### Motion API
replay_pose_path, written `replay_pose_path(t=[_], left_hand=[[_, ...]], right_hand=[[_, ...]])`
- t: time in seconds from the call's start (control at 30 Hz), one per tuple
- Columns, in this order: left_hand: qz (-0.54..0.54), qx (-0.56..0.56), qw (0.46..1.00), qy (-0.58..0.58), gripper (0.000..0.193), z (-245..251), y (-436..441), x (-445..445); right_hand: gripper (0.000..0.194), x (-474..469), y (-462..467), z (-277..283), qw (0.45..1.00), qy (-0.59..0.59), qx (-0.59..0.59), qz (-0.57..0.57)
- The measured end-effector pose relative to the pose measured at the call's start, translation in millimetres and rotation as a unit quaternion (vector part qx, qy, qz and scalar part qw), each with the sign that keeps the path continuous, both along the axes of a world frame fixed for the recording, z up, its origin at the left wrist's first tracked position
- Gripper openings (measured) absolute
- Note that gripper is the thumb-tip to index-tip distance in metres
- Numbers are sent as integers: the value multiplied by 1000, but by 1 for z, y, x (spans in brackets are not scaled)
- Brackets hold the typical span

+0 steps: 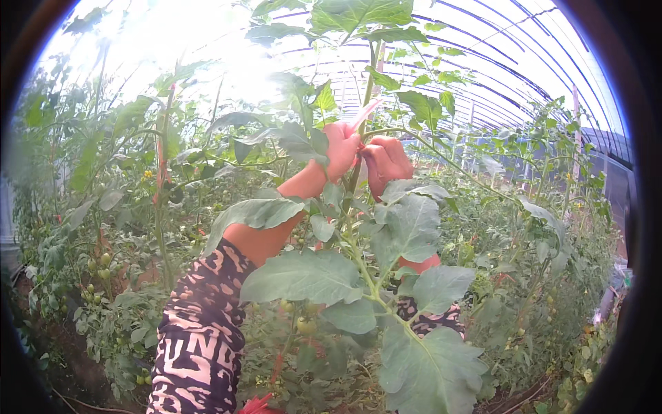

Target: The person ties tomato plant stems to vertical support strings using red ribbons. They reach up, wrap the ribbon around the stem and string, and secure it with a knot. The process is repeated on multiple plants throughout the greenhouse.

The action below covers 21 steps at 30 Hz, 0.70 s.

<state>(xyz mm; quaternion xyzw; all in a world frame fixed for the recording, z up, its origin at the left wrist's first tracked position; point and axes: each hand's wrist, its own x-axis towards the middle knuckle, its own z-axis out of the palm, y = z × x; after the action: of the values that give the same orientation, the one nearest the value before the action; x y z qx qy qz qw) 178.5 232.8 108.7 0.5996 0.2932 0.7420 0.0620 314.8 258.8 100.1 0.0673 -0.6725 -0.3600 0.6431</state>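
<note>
Both hands are raised at the stem of a tall tomato plant [369,88] in front of me. My left hand [341,150] is closed around pink plastic twine [367,113], whose loose end sticks up past the thumb. Close beside it, on the right of the stem, my right hand [385,161] has its fingers curled at a red bit of the twine against the stem; what lies between those fingers is hidden. Large tomato leaves [310,277] hang before both forearms. A bundle of red twine [257,405] shows at the bottom edge.
Another tomato stem [159,222] with red ties stands at the left, near green tomatoes [104,266]. More staked plants fill both sides. Wooden stakes [575,134] rise at the right under the greenhouse's curved ribs [509,57]. A long leaf stalk [455,163] arches right from the stem.
</note>
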Motion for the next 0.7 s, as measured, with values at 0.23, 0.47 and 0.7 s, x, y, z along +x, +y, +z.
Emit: replay_pose_path(t=[0.23, 0.47, 0.7], left_hand=[[204, 75, 971, 102, 26, -4, -15, 19], [62, -79, 985, 137, 26, 8, -9, 15], [-53, -86, 988, 114, 31, 13, -4, 4]], right_hand=[[19, 29, -9, -9, 996, -63, -65, 15], [22, 30, -48, 61, 948, 34, -185, 258], [23, 17, -27, 170, 780, 37, -463, 419]])
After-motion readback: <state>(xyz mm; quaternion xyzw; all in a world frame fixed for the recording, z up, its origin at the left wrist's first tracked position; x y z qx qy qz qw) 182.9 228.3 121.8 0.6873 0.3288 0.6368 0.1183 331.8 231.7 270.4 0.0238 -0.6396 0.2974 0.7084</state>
